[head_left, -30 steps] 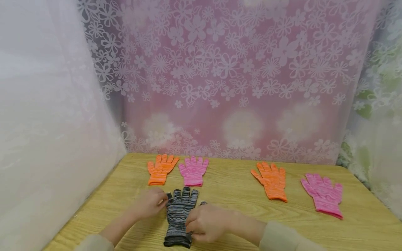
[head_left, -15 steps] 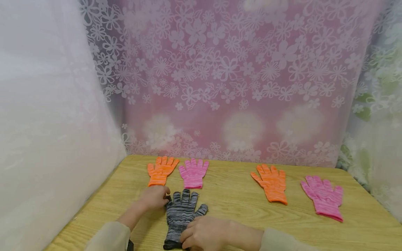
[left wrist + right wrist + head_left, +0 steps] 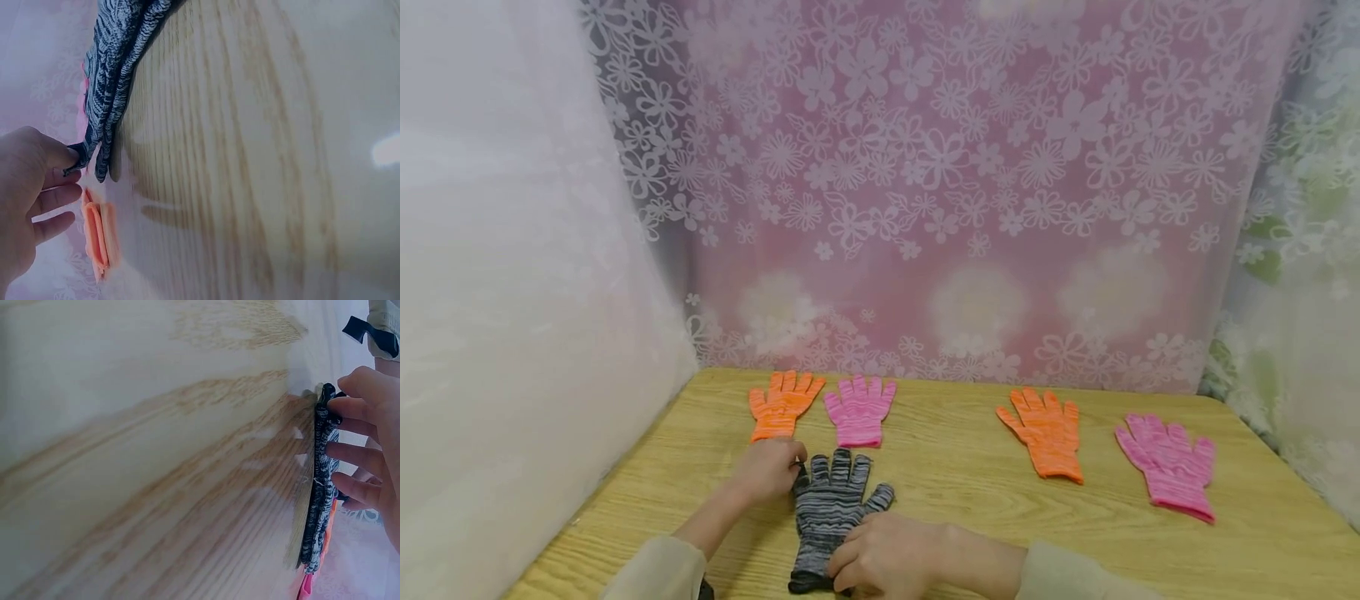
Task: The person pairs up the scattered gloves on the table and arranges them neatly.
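Observation:
A black-and-grey striped knit glove [image 3: 829, 517] lies on the table with its fingers pointing away and its black cuff toward me. My left hand [image 3: 767, 468] pinches the tip of its leftmost finger between thumb and index finger, which shows in the left wrist view. At the lower right of the glove my right hand [image 3: 887, 554] holds the cuff's edge with bent fingers. In the right wrist view its thumb and index finger meet at the dark cuff [image 3: 326, 394], while the other fingers rest along the glove. The right hand hides part of the cuff.
Behind the striped glove lie an orange glove [image 3: 784, 406] and a pink glove [image 3: 859, 412]. Farther right are another orange glove [image 3: 1048, 437] and another pink glove [image 3: 1168, 467]. The wooden table [image 3: 985, 533] is bounded by a pink floral curtain [image 3: 955, 208] and pale side sheets.
My left hand has shifted slightly forward at the glove's leftmost finger. My right hand has moved down toward the cuff, uncovering the glove's thumb, which now sticks out to the right.

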The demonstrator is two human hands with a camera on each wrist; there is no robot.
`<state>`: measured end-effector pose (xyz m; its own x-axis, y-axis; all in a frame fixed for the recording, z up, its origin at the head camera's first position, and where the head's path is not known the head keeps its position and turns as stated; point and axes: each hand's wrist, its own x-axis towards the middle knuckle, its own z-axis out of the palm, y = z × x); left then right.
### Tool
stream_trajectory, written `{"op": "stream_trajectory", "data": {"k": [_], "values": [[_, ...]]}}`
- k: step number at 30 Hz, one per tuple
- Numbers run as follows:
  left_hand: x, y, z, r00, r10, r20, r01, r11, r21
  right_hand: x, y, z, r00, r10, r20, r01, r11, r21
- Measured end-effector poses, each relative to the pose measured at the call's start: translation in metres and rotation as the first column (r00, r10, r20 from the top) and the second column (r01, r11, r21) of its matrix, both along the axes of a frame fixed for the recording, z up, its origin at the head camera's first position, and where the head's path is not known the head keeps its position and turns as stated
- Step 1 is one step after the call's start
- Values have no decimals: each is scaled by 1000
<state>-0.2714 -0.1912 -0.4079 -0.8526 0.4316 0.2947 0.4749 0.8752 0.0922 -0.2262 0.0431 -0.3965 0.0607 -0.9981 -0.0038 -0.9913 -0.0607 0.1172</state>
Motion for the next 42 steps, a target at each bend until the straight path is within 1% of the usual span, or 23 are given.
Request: {"op": "stream_trajectory", "data": {"k": [2,4,10,13,15,17,18,20,22,24,25,28,30,33,36,39,42], "values": [[2,0,2,1000,19,0,-19,1000,-1,0,1,0,1000,1,-7,-1,1000,-1],[3,0,3,999,42,21,-41,999,-13,0,1,0,1000,1,-7,-1,1000,-2],[4,-2,-4,989,119,88,-116,993,-38,1,1,-1,1000,-4,7,4,1000,-14],[3,-2,-6,987,134,87,-131,991,-40,1,1,-1,1000,-9,21,10,1000,-13],[3,-2,-6,990,126,69,-123,991,-45,1,2,-1,1000,-11,23,11,1000,-9],[3,-2,-5,995,94,29,-93,994,-59,1,2,-1,1000,-11,23,11,1000,-4],[4,-2,-5,998,63,4,-63,996,-68,1,2,-1,1000,-11,22,11,1000,-2],[4,-3,-3,999,-11,-39,7,995,-98,1,1,-2,1000,-8,22,8,1000,-3],[5,-4,-1,994,-97,-58,89,988,-127,1,1,-2,1000,-5,18,5,1000,-7],[6,-5,1,983,-178,-41,171,975,-144,1,1,-2,1000,-4,13,4,1000,-14],[6,-5,2,978,-209,-25,203,968,-150,1,2,-2,1000,-3,10,3,1000,-16],[8,-8,3,960,-277,25,278,947,-160,1,2,-2,1000,-4,3,4,1000,-15],[10,-10,3,954,-296,40,299,940,-165,1,2,-2,1000,-7,8,7,1000,-9],[13,-13,2,952,-299,59,305,939,-158,0,2,-2,1000,-12,14,12,1000,4],[15,-14,1,954,-294,60,300,944,-139,0,2,-2,1000,-11,14,11,1000,7],[15,-15,-1,955,-292,52,296,945,-141,0,1,-2,1000,0,18,0,1000,2],[14,-15,-2,960,-276,52,281,949,-145,0,1,-3,1000,9,18,-9,1000,-5]]}}
